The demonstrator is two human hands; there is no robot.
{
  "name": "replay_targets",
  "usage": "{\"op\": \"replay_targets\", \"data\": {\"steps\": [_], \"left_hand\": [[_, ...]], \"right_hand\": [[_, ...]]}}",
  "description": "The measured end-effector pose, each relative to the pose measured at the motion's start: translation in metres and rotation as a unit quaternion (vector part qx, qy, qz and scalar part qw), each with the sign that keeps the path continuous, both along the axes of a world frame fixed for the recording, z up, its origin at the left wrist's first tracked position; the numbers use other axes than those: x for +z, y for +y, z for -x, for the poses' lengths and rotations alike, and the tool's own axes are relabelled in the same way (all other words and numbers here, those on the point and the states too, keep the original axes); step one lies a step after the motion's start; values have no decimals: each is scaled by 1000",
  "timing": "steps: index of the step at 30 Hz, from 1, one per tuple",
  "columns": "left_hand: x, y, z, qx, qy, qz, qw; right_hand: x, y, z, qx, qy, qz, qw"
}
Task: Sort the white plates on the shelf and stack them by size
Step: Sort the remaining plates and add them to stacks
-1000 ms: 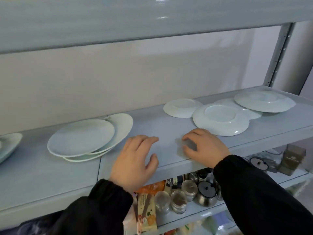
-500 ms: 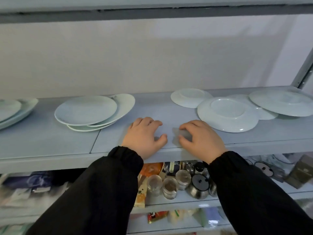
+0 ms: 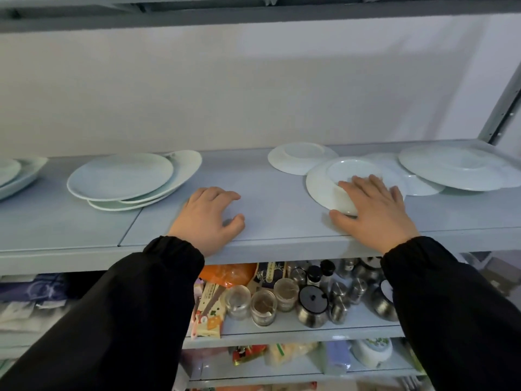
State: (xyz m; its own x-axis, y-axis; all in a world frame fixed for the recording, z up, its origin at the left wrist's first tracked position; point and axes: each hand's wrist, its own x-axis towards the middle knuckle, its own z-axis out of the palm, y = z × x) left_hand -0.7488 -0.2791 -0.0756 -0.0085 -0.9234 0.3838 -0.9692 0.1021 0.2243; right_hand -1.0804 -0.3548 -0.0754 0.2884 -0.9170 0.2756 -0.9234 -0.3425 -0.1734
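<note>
Several white plates lie on the grey shelf (image 3: 276,221). My right hand (image 3: 372,210) grips an upside-down medium plate (image 3: 321,184), fingers over its base and thumb at its near rim. Behind it lies a smaller upside-down plate (image 3: 296,159). To its right another plate (image 3: 420,184) lies partly under a large upside-down plate (image 3: 451,167). A loose pile of three plates (image 3: 118,176) sits left of centre, and more plates (image 3: 17,173) show at the far left edge. My left hand (image 3: 207,218) rests on the bare shelf between the groups, holding nothing.
Another shelf board (image 3: 253,15) runs overhead, and a metal upright (image 3: 501,105) stands at the right. Below, a shelf holds glass jars (image 3: 262,306), steel canisters (image 3: 338,300) and food packets (image 3: 211,309).
My right hand moved right from the bare shelf onto the medium upside-down plate and took hold of its near rim. My left hand stayed in place. The view dropped slightly.
</note>
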Motion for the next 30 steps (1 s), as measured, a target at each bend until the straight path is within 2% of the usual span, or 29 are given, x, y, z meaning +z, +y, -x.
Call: {"op": "replay_targets", "data": {"steps": [18, 23, 30], "left_hand": [[6, 10, 6, 10, 20, 7, 1000], [5, 10, 4, 5, 25, 16, 1000], [6, 12, 3, -5, 38, 21, 999]], "right_hand": [[-5, 44, -28, 110, 14, 58, 992], [-5, 52, -39, 144, -30, 99, 984], [-6, 63, -54, 158, -31, 118, 980]]}}
